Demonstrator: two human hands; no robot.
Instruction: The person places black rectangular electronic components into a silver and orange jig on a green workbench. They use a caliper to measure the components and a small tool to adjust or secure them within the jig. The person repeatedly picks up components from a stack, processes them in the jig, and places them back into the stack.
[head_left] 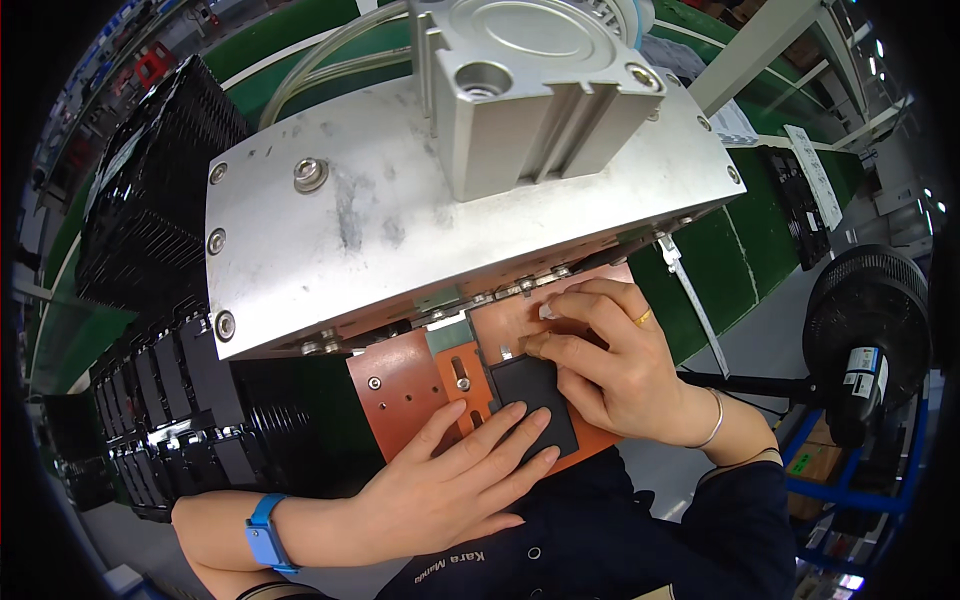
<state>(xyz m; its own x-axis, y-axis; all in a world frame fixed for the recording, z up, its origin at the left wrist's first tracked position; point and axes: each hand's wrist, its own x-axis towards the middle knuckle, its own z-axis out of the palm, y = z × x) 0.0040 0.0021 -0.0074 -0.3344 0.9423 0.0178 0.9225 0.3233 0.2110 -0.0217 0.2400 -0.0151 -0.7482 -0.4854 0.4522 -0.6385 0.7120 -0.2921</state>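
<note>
My left hand (450, 495) lies palm down with its fingers spread, the fingertips resting on a flat black rectangular piece (535, 390). That piece sits on an orange-brown fixture plate (400, 385) with holes, slots and screws. At its far edge, my right hand (620, 355) bends over the plate with thumb and fingers drawn together. What those fingertips pinch, if anything, is too small and partly hidden to name. A small shiny tab (506, 352) shows beside them at the black piece's far end. Just beyond the fingers is the lower edge of a metal press (400, 230).
A large cylinder block (540, 120) stands on top of the press. Black ribbed trays (160, 190) are stacked at the left, with more black parts (180, 390) nearer. Right of the press lie a metal caliper-like tool (692, 300) and a black fan-like device (865, 320).
</note>
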